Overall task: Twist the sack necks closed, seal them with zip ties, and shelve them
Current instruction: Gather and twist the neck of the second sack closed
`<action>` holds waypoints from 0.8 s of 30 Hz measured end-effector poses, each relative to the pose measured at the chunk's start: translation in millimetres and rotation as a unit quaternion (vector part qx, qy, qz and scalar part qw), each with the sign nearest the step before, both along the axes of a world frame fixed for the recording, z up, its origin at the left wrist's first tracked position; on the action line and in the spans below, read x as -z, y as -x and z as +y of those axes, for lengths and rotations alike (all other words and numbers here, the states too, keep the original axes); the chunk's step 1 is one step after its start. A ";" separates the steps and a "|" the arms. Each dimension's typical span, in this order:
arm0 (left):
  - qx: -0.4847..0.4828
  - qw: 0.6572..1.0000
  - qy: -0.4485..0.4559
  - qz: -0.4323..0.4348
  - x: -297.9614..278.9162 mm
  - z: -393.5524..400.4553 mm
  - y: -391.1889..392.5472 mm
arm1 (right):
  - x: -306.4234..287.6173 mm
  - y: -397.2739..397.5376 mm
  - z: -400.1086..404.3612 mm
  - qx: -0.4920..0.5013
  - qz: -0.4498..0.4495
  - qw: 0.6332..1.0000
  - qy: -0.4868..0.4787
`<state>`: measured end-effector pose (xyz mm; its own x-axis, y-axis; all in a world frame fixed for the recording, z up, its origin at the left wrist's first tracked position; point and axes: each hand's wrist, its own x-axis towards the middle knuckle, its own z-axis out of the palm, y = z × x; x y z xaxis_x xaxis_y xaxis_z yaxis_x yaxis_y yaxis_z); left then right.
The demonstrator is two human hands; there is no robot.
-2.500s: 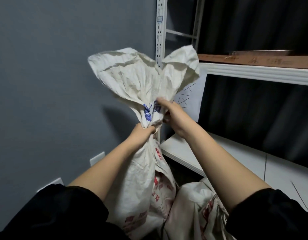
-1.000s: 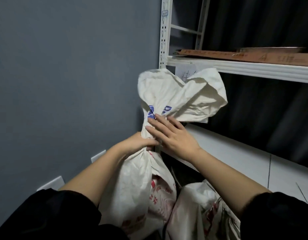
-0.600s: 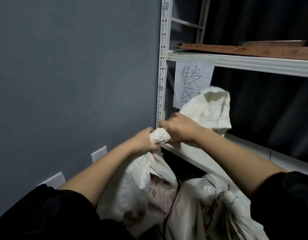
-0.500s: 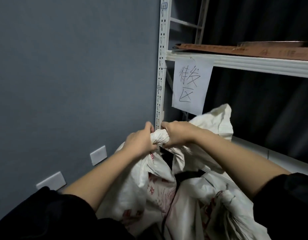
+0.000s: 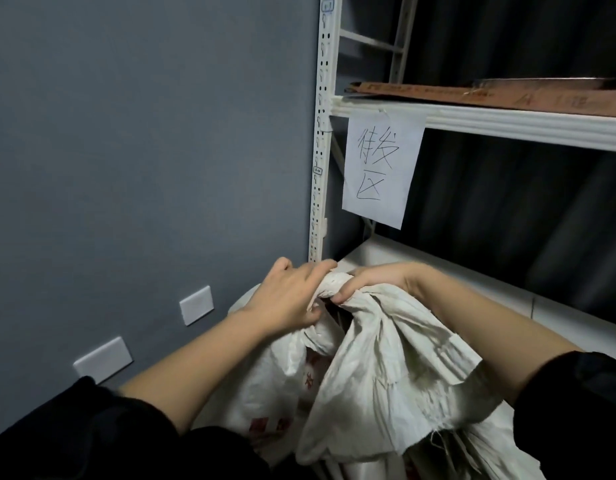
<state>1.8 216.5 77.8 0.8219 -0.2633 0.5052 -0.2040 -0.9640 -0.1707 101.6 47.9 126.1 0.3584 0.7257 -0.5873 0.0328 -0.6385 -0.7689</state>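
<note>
Between the two fists, the twisted neck [image 5: 329,284] of the sack [image 5: 282,386] is clenched from both sides: left hand [image 5: 286,299] on its near-left end, right hand [image 5: 376,280] on its far-right end, the rope of cloth running roughly level from one to the other. Below the grip hangs the sack body; its loose mouth flap [image 5: 396,375] drapes down right under the right wrist. Beyond the grip lies the shelf [image 5: 448,271]; no zip tie is visible, so the neck likely remains unsealed.

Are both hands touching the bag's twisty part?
Touching. The head view shows the left hand and right hand both gripping the twisted sack neck between them.
</note>
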 end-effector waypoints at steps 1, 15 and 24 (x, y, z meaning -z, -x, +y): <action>-0.009 0.998 -0.043 -0.034 3.8 1.4 -1.0 | 2.6 0.3 -1.7 0.003 0.017 1.000 -0.001; -0.059 0.993 -0.025 0.096 -4.8 -2.9 -16.3 | 0.6 3.5 -0.9 -0.030 -0.362 0.926 0.099; -0.169 0.884 0.344 0.267 -8.8 14.4 -42.7 | 37.4 71.6 17.0 -0.006 -0.821 0.556 -0.125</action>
<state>44.6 230.9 86.6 0.9644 0.2625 -0.0331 0.2417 -0.8231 0.5140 30.0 64.9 88.7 0.2568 0.7194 0.6454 0.8257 -0.5104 0.2403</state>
